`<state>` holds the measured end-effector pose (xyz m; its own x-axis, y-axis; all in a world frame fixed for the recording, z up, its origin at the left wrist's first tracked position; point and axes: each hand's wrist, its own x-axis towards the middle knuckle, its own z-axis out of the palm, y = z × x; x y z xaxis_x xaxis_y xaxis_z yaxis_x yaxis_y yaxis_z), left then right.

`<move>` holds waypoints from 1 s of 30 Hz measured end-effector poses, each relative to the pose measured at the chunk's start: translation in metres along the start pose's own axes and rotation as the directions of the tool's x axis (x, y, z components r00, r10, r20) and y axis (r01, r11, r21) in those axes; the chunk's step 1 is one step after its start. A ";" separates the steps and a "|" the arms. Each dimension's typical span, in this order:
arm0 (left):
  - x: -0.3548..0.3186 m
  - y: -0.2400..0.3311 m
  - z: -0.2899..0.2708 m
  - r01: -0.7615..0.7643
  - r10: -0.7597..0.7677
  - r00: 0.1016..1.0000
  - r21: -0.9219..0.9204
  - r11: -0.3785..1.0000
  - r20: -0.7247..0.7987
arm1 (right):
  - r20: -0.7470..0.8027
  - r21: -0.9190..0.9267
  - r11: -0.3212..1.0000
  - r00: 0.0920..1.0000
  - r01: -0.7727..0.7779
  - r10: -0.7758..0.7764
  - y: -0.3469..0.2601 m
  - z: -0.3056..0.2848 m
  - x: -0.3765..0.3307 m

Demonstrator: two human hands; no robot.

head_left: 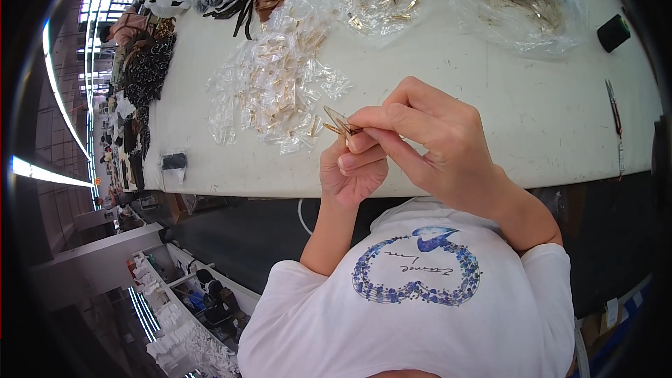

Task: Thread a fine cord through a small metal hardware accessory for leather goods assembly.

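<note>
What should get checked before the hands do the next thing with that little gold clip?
1. Clip pinched by both hands: ok; left hand and right hand meet on it.
2. Clip held above the table, not resting on it: ok.
3. Clip open or closed: cannot tell, too small.
4. More clips close by: ok; the pile of small bags lies just beyond the hands.
5. Scissors away from the fingers: ok, at the far right edge.

Black thread spool (613,33), red-handled snips (615,113) on white table (490,84).
</note>
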<state>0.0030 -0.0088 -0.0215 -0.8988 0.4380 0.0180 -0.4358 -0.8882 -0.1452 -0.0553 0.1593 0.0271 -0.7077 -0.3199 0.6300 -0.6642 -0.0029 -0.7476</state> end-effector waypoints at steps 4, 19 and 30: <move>0.000 0.002 0.000 -0.033 0.030 0.999 0.102 0.994 0.027 | 0.017 -0.007 1.000 1.000 -0.003 0.003 -0.001 -0.002 0.001; -0.001 0.003 0.014 -0.157 0.217 0.974 0.514 0.843 -0.059 | 0.119 0.115 0.981 0.982 -0.159 0.145 0.008 -0.012 0.001; -0.010 0.000 0.035 -0.132 0.469 0.881 0.916 0.380 -0.067 | 0.385 0.560 0.596 0.818 -0.575 0.427 0.015 -0.012 0.004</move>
<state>0.0107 -0.0179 0.0131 -0.9927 -0.0216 -0.1187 -0.0901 -0.5218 0.8483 -0.0712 0.1695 0.0208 -0.7697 -0.6280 0.1150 0.1461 -0.3487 -0.9258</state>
